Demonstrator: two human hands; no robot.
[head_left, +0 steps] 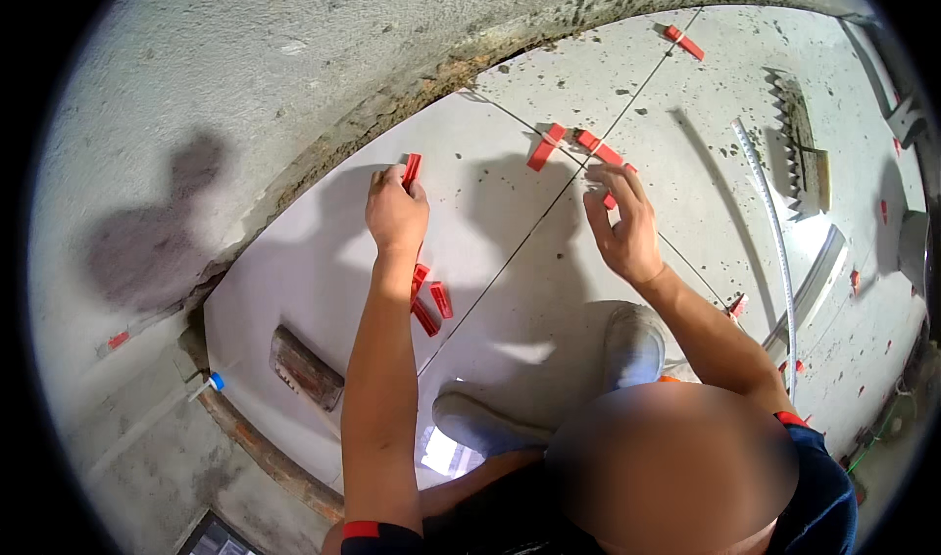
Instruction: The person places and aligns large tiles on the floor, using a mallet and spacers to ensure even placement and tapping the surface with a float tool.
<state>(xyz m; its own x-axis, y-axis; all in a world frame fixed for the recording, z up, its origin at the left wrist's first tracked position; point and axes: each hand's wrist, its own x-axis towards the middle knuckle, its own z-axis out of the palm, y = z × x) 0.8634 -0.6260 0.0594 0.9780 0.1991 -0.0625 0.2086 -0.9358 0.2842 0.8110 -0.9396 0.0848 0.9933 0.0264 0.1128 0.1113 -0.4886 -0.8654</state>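
My left hand [397, 212] is closed on a red plastic tile-levelling wedge [413, 168], held above a pale floor tile. Just below that wrist, several loose red wedges [441, 300] lie on the tile, partly behind my forearm. My right hand [622, 224] curls around another red wedge [610, 201] at the tile joint, its fingers covering the middle. Close by, around the crossing of the joints, a red wedge [546, 147] and a second one [599, 147] sit in white clips across the gaps.
At the right lie a notched trowel [809, 168], a curved pale strip [765, 197] and a metal bar [821, 276]. A worn block-like tool [306, 367] rests at the left. Crumbs of mortar dot the far tiles. A rough grey wall [294, 55] borders the floor; my shoes [632, 344] stand on the tiles.
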